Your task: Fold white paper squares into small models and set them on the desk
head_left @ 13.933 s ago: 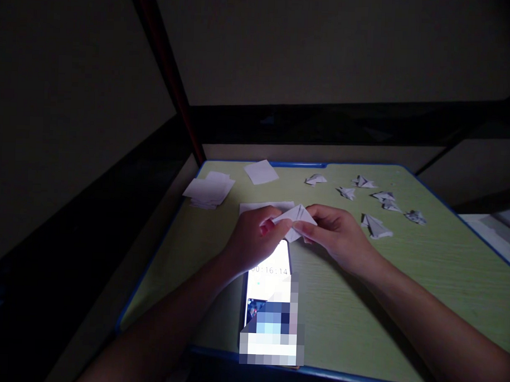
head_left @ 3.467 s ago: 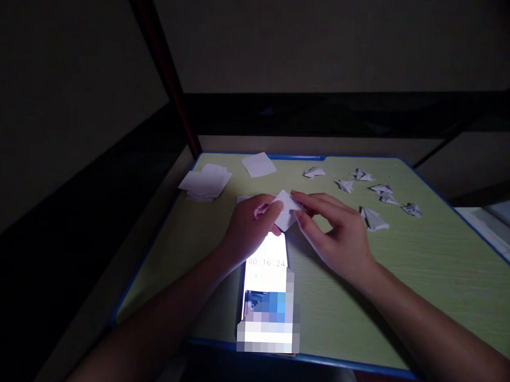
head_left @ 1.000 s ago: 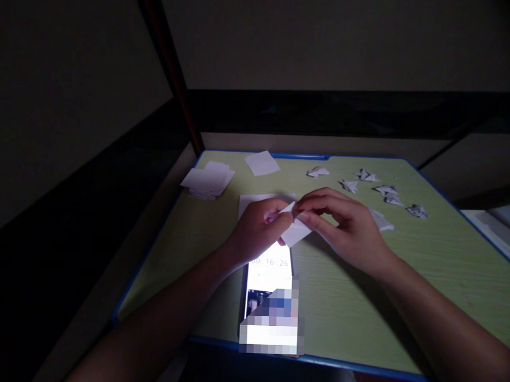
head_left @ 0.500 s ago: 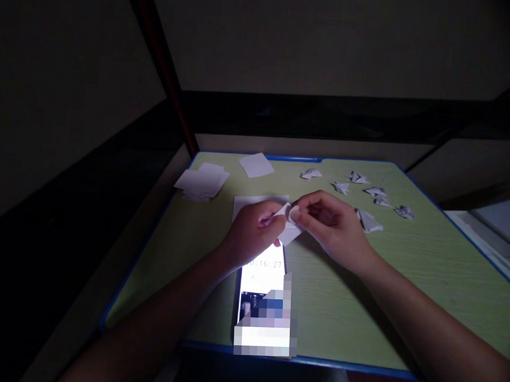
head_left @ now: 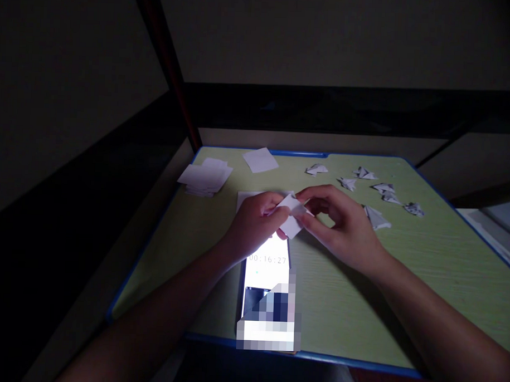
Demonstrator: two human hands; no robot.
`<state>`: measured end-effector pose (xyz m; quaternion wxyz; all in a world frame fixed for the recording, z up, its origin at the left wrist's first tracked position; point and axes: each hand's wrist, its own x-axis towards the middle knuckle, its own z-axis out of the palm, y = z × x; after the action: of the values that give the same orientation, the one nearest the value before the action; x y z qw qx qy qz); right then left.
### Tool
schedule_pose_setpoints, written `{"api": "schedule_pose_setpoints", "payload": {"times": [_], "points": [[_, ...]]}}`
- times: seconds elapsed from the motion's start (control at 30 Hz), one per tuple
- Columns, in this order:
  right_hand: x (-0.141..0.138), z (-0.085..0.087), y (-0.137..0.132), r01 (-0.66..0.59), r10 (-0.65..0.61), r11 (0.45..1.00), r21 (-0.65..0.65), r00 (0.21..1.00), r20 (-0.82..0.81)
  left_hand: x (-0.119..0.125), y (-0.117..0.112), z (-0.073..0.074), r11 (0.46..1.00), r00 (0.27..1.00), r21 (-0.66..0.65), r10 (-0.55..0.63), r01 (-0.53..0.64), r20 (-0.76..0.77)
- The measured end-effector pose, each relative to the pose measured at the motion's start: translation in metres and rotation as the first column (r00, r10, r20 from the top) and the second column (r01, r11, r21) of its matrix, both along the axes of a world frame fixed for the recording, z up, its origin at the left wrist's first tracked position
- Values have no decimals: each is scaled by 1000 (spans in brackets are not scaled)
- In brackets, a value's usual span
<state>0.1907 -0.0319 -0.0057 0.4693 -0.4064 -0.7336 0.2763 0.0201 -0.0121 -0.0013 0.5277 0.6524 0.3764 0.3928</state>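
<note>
In the centre of the frame, the fingers of the left hand (head_left: pixel 256 227) and the right hand (head_left: pixel 348 230) both pinch the small folded paper (head_left: pixel 292 229), just above the top edge of the lit phone (head_left: pixel 266 264) on the green counter (head_left: pixel 360 306). Compared with half a second ago, the paper is at the same place, but the right index finger now arches higher over it. The paper figures (head_left: pixel 376 218) at the upper right lie as before.
</note>
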Motion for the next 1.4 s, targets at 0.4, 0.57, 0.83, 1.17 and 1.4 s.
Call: {"api": "schedule_pose_setpoints", "payload": {"times": [0.4,0.57,0.83,1.17,1.4], "points": [[8,7,1,-96,-3,950,298,950,314,-1,2,-5,998,1000,-57,27,-26,9],[8,9,0,-119,0,941,316,936,353,-1,1,-2,998,998,9,56,-56,-6],[10,9,-3,-145,11,951,272,898,440,-3,1,-2,996,996,11,85,-85,-31],[6,12,-3,-143,49,972,185,898,436,-1,0,-5,998,998,-12,59,-58,15],[5,8,-2,-111,17,975,194,903,430,-1,-1,-7,1000,1000,5,15,-15,7]]}}
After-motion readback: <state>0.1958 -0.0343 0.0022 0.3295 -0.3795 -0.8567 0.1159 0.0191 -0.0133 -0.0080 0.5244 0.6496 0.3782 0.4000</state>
